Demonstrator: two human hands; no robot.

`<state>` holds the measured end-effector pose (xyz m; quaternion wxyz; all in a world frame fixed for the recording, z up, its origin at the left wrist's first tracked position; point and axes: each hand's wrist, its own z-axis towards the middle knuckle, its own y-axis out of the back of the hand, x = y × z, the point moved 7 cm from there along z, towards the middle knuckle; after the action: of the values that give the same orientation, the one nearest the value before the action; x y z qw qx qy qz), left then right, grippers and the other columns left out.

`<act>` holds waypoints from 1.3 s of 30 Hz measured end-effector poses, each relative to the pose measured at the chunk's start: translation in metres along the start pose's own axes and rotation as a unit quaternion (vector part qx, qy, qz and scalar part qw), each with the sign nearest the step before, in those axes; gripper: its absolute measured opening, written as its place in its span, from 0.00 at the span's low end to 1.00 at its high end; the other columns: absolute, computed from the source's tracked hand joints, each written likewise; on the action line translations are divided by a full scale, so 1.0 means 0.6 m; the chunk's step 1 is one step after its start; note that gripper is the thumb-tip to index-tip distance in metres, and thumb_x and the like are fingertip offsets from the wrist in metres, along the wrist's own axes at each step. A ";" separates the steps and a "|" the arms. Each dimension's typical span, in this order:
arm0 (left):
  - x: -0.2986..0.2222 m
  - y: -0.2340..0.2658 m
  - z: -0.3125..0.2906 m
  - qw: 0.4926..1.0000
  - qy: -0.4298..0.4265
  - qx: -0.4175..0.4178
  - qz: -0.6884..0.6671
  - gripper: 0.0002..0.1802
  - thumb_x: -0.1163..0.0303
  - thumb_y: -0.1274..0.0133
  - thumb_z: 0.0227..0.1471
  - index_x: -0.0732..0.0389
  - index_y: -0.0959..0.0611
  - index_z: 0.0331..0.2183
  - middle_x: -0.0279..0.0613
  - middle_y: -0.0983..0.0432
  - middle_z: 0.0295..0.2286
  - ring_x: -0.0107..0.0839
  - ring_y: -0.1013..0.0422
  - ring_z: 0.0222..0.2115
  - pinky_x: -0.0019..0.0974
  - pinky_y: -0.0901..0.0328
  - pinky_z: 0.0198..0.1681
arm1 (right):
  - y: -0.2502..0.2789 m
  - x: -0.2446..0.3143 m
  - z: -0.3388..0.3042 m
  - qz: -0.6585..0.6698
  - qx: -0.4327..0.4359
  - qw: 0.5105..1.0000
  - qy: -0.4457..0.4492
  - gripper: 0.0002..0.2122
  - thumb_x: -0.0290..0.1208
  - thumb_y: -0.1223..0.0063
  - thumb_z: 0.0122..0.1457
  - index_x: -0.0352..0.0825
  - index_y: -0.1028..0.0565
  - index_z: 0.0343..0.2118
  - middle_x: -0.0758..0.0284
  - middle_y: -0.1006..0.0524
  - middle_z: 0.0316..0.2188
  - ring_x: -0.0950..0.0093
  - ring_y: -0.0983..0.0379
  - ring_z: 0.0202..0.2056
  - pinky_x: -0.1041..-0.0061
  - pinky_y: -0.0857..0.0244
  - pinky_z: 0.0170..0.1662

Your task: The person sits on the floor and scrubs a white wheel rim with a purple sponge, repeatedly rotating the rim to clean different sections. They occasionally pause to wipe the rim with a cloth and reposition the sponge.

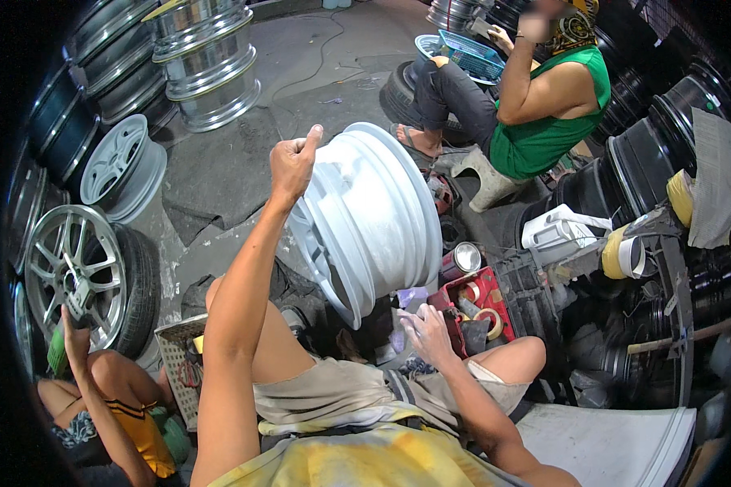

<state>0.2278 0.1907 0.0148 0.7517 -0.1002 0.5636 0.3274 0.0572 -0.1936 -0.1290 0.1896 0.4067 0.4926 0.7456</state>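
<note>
A pale grey-white wheel rim (382, 203) stands tilted on its edge in front of me, its barrel facing right and its spoked face turned left. My left hand (293, 166) is closed on the rim's upper left edge, thumb pointing up. Low and to the right of the rim is my right hand (430, 337), dusty white, with its fingers bent together. A small greyish piece seems to be at its fingertips, too unclear to name. Beside that hand lie crumpled purple-white scraps (412, 298) and a red crate (495, 296) holding a roll of masking tape (485, 323).
A can (463, 260) stands behind the crate. At the far right a person in green (556, 109) sits on a stool near a blue basket (471, 55). Another person (130, 418) sits at the lower left by a tyre-fitted wheel (77, 276). Stacked rims (207, 69) rise at the back left.
</note>
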 end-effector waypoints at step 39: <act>-0.122 -0.152 -0.346 0.786 -0.314 0.464 0.260 0.49 0.39 0.48 0.61 0.74 0.34 0.65 0.63 0.43 0.67 0.56 0.47 0.69 0.56 0.52 0.72 | 0.017 -0.089 -0.028 0.097 -0.071 0.983 -0.138 0.09 0.30 0.45 0.66 0.28 0.19 0.40 0.54 0.29 0.33 0.55 0.28 0.35 0.57 0.35 0.41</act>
<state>0.1099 -0.0146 -0.0098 0.7295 0.5195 0.3850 0.2230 0.0770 -0.2445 -0.1454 0.2107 0.5375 0.3657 0.7300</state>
